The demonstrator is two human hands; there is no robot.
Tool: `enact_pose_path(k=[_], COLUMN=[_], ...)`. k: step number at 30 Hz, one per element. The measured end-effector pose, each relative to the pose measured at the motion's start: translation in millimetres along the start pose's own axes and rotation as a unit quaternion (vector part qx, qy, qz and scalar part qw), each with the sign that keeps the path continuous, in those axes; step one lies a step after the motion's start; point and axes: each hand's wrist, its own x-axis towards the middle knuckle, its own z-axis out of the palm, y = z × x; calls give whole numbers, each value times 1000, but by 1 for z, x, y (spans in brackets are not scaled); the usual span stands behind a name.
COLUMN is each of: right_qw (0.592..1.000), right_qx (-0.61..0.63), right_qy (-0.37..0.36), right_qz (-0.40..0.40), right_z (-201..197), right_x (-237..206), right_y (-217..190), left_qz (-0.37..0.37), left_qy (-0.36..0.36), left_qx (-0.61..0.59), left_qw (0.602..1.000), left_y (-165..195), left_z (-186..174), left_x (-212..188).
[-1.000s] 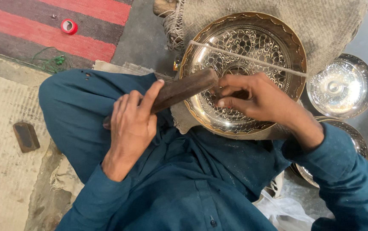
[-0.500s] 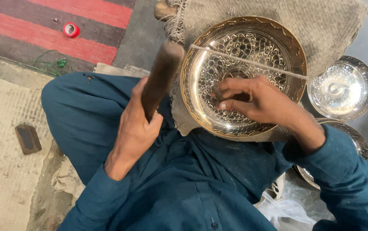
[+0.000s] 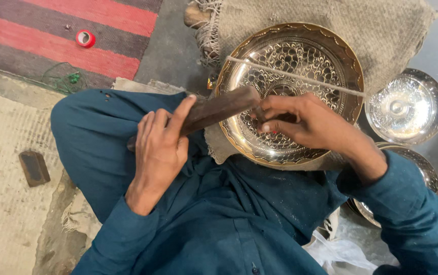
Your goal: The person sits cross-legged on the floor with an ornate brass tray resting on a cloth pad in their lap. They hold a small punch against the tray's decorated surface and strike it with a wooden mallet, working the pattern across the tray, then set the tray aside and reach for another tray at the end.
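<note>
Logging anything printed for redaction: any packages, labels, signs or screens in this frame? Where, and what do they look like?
No signs or screens show.
Red tape roll: on the striped mat, top left; round, red with a white core.
White plastic bag: bottom, beside the person's lap; crumpled, no print legible.
Dark flat block: on the beige mat, left; rectangular, brown-black, no label visible.

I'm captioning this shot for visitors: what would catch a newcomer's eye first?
The large brass tray, shiny and densely engraved, lies on burlap at top centre. Over its near rim the left hand grips a dark wooden mallet, its head meeting the right hand, whose fingers pinch something small against the tray. A smaller shiny bowl gleams to the right.
</note>
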Motion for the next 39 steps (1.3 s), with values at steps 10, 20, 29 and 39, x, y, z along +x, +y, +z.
enact_pose_path(k=[10,20,29,39], right_qw=[997,996,1000,999], right_qx=[10,24,-4,19], right_qy=[4,45,-5,-27], right_qz=[76,75,9,40], right_z=[3,9,4,-4], right_x=[-3,-6,3,8], right_y=[1,3,6,1], left_qz=[-40,-162,-10,-170], left_qy=[7,-38,30,-147], left_qx=[-183,-345,-154,-13], left_qw=[982,924,988,974], left_y=[5,13,6,7], left_z=[1,-3,-13,-6], left_x=[1,0,-6,-16])
